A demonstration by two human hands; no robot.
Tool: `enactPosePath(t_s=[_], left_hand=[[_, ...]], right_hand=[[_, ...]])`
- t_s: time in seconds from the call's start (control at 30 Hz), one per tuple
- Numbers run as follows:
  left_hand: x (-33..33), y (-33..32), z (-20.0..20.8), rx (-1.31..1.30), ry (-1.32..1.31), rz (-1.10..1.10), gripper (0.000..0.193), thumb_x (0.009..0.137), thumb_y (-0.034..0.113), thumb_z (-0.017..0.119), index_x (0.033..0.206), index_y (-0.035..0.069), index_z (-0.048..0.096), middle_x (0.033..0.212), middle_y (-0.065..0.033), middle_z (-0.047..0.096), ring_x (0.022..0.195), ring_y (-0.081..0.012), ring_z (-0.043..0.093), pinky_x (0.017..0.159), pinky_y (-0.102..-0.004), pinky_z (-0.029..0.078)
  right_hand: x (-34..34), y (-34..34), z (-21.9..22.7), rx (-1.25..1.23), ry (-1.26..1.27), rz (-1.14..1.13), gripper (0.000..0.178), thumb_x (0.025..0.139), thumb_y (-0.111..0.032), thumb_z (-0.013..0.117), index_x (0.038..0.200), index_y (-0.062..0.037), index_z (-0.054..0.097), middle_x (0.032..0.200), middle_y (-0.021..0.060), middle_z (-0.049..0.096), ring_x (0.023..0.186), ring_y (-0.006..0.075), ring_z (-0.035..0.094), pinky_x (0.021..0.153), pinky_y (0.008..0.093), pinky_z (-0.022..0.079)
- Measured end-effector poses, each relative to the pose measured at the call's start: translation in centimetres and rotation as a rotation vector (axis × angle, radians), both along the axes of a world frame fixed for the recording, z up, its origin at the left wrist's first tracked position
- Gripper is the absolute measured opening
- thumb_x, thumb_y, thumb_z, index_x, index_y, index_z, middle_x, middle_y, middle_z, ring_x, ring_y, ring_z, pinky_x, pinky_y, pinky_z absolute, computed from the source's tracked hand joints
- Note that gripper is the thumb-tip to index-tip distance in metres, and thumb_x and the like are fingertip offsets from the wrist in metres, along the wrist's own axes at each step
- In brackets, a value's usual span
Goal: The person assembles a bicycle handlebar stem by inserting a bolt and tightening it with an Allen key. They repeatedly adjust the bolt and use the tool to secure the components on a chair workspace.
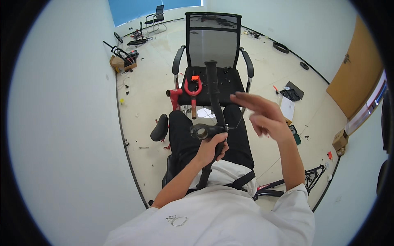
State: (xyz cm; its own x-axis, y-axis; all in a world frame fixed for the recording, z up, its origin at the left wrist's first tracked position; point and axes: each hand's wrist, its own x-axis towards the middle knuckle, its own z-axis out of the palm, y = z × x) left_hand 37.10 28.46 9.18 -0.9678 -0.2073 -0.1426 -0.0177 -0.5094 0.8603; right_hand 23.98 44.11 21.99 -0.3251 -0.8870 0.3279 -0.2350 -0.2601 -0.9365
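Observation:
My left hand point(211, 151) is closed around a black bicycle handlebar point(213, 84), just below its stem point(210, 130). The bar stands lengthwise over my lap, its far end in front of the chair seat. A thin, bent metal rod point(239, 121), like a hex key, sticks out on the right of the stem clamp. To the right of the bar, my right hand point(266, 118) is raised with its fingers apart and holds nothing. On the chair facing me lies a red bicycle fork point(193, 93), with a red frame piece point(175, 97) at its left.
The black mesh chair point(213, 47) stands close before my knees. A black saddle point(159, 128) is by my left leg. At right lie a tool case point(290, 94) and a dark bike frame point(314, 180). Cardboard boxes, tyres and loose parts are along the walls.

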Motion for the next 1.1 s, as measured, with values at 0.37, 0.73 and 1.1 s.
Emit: enactPosePath(t_s=[0.37, 0.73, 1.1], left_hand=[[0.3, -0.2, -0.5, -0.039, 0.026, 0.027, 0.032, 0.092, 0.035, 0.058, 0.089, 0.003, 0.059, 0.06, -0.0082, 0.056, 0.041, -0.0167, 0.05, 0.039, -0.0278, 0.038], [0.8, -0.6, 0.1, -0.022, 0.074, 0.124, 0.037, 0.091, 0.036, 0.059, 0.08, 0.001, 0.059, 0.058, -0.0078, 0.056, 0.039, -0.0164, 0.05, 0.036, -0.0274, 0.038], [0.0, -0.9, -0.6, -0.029, 0.013, 0.083, 0.035, 0.092, 0.036, 0.057, 0.079, 0.003, 0.058, 0.058, -0.0077, 0.055, 0.039, -0.0165, 0.05, 0.037, -0.0282, 0.038]], right_hand=[[3.9, 0.8, -8.0, 0.409, 0.276, -0.115, 0.033, 0.082, -0.004, 0.064, 0.113, 0.0039, 0.056, 0.099, 0.0138, 0.073, 0.045, 0.0126, 0.048, 0.047, 0.0264, 0.04], [5.4, 2.0, -3.1, 0.257, -0.375, 0.153, 0.053, 0.084, -0.002, 0.052, 0.133, 0.0154, 0.046, 0.116, 0.0238, 0.067, 0.051, 0.0082, 0.057, 0.043, 0.0191, 0.04], [1.9, -3.1, 2.0, -0.001, 0.095, -0.094, 0.058, 0.088, -0.015, 0.057, 0.14, 0.0053, 0.043, 0.138, 0.0269, 0.053, 0.062, 0.0135, 0.07, 0.044, 0.0176, 0.043]])
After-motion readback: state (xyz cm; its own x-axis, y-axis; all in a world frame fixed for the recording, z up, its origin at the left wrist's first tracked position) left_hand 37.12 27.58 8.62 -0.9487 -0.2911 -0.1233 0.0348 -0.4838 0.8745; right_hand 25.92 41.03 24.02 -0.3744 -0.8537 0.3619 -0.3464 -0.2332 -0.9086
